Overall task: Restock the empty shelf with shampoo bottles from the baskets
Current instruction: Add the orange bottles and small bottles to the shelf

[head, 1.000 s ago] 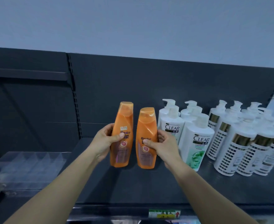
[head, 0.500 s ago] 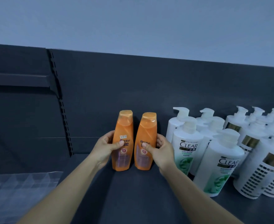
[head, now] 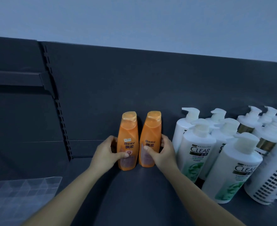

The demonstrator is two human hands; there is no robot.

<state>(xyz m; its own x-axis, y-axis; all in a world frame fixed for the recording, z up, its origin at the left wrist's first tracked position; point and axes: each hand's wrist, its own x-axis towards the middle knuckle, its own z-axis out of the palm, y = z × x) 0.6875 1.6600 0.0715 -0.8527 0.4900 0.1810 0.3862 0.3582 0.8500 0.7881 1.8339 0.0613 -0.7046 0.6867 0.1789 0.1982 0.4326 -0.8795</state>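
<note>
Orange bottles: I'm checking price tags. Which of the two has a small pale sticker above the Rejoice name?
The left orange bottle, gripped by the left hand. The right orange bottle shows only the printed name.

Labels I can read

"Rejoice" on both orange bottles I hold; "CLEAR" on the white pump bottles to my right.

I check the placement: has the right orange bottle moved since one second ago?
Yes. The right orange bottle, gripped by the right hand, went back toward the back panel; earlier it was about level with the front CLEAR bottle.
</note>
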